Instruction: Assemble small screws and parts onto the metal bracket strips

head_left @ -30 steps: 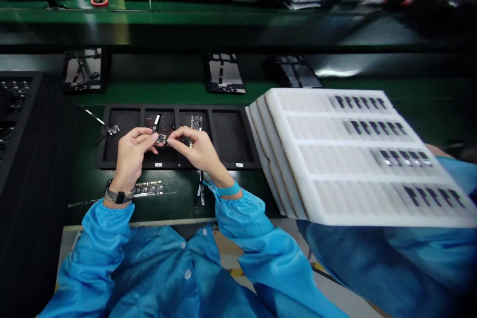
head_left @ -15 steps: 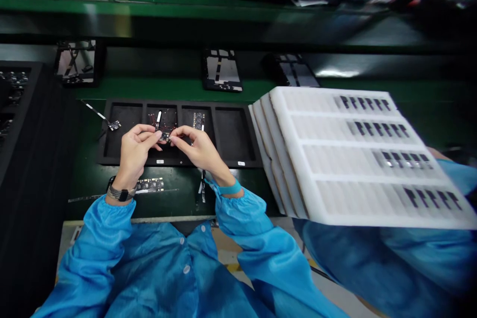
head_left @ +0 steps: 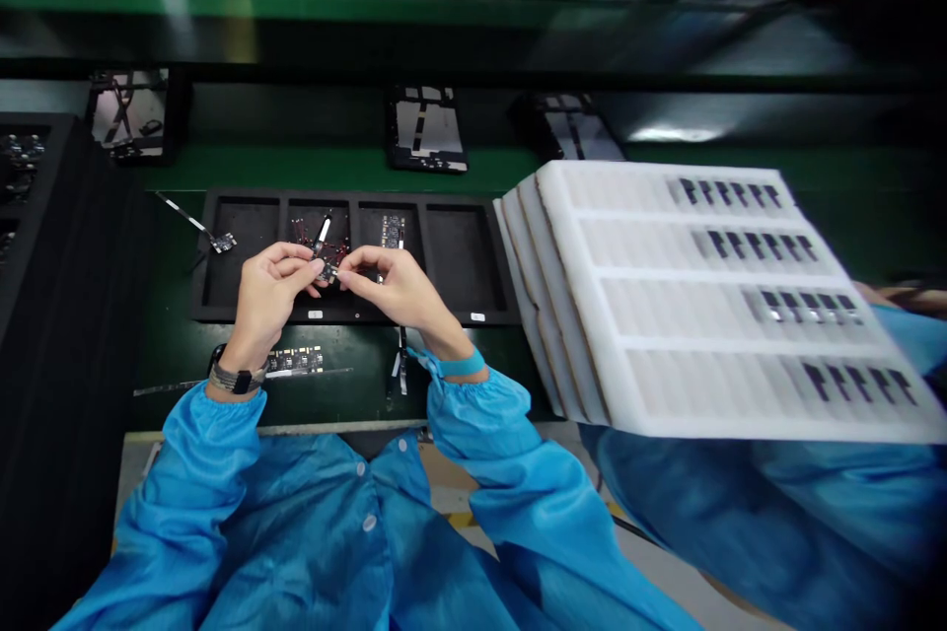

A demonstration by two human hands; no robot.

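Observation:
Between my fingertips, over a black compartment tray [head_left: 466, 266], is a small circuit board [head_left: 327, 271] with a black-and-white ribbon strip [head_left: 323, 233] rising from it. My left hand [head_left: 277, 286] pinches the board's left side. My right hand [head_left: 392, 286] is closed at its right edge, thumb and index finger together. Below them, thin red wires [head_left: 341, 245] lie in the second compartment. A strip of small boards [head_left: 393, 230] is in the third compartment, partly behind my right hand. Another board strip [head_left: 296, 360] lies on the bench beside my left wrist.
White foam trays [head_left: 592, 306] with rows of black parts are stacked at the right, by a co-worker's blue sleeve [head_left: 913, 345]. Tall black trays [head_left: 74, 315] stand left. Device housings [head_left: 427, 128] line the back. A loose board with a ribbon [head_left: 222, 243] lies left of the tray.
The ribbon strip on the held board has tilted to the right, and the board has turned slightly between my fingers. Both hands keep their pinch. The whole view has shifted a little.

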